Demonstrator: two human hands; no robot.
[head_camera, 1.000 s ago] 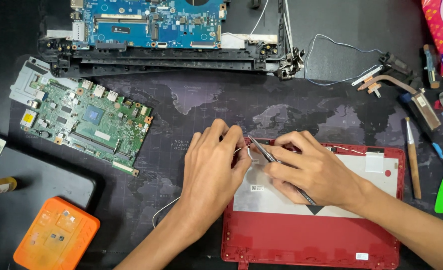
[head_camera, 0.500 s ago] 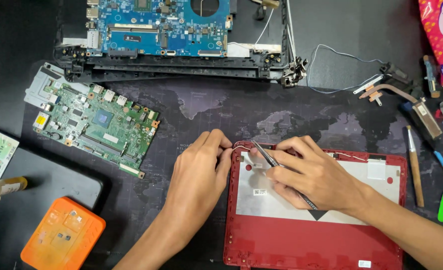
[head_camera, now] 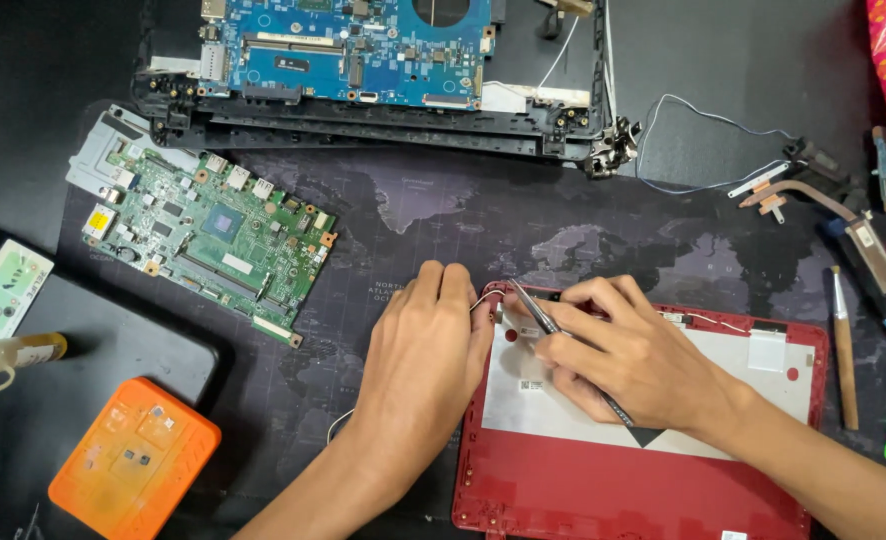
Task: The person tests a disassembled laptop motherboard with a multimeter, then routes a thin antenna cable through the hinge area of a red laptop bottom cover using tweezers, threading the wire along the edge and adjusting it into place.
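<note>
Shift since earlier: both hands sit a little lower and further right on the red laptop lid (head_camera: 603, 490), and the tip of the tweezers (head_camera: 548, 325) is now closer to the lid's top-left corner.
Right hand (head_camera: 633, 365): fingers clamped on the tweezers, tip pointing up-left at the corner.
Left hand (head_camera: 423, 345): fingers curled together, pinching a thin white wire (head_camera: 481, 298) at the lid's corner, just beside the tweezer tip.
Doing it well: I judge the left hand should keep the wire taut and low while the tweezers grip only the wire, not the small metal tab beside it.
Orange box (head_camera: 135, 468): one, near the left edge of the worktop.
Circuit boards: two, one green (head_camera: 208, 235) on the mat, one blue (head_camera: 348, 45) inside the black laptop base farthest away.
Hand tools at right: several; exact count unclear.
</note>
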